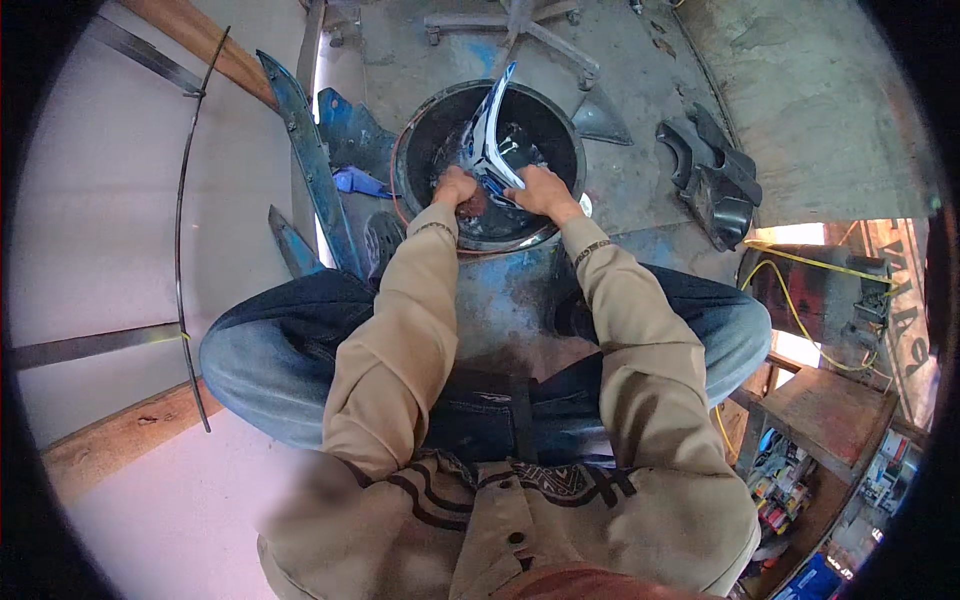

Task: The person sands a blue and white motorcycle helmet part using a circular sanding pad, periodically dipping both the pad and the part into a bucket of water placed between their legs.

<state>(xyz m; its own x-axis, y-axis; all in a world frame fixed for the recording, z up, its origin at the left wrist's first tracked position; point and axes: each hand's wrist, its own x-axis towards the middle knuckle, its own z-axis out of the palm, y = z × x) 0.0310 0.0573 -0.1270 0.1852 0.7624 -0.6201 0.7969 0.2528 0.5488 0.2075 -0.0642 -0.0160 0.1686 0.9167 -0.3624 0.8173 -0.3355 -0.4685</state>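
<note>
A curved white-and-blue panel (488, 140) stands tilted inside a round, wet black tub (569, 172). The right hand (541, 192) pinches its lower edge; the left hand (456, 186) curls around a reddish-brown pad (473, 206). The panel, if slick, could slip and knock against the tub.

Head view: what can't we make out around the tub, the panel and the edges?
All in the head view:
- Tub bottom: hidden in part by the panel and hands.
- Panel's lower part: partly covered by the right hand.
- Brown item by the left hand: partly covered by it, too small to identify.
- Shelf items: too small to tell apart.
- Chair base: cut off by the top edge.
</note>
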